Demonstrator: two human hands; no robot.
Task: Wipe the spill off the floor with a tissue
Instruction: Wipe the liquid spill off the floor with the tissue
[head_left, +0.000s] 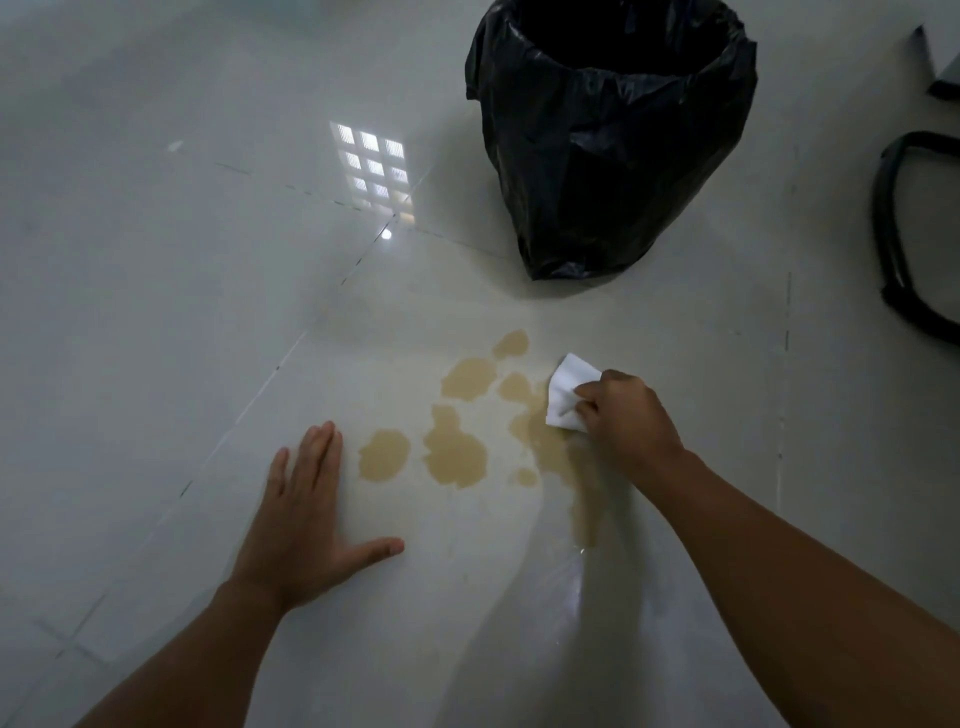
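a: right hand (626, 415)?
b: fingers curled closed around a white tissue (569, 392), pressed down on the floor (156, 260) at the right edge of the spill (457, 452). tissue pokes out up and left of the knuckles, its lower corner touching the tan liquid.

a: left hand (306, 519)?
b: flat on the tile, palm down, fingers spread wide, thumb out to the right. holds nothing. sits just left of the nearest puddle, not touching it.

a: the spill itself?
b: light brown, several separate blobs between the two hands, plus a thin trail running down beside the right forearm. still wet and glossy.

a: surroundings?
b: pale glossy tiles with dark grout lines, a window grid reflected near the top centre. bin (613, 135) lined with a black bag stands beyond the spill, well apart from it. dark curved chair part (898, 234) at the far right edge; cannot tell more of it.
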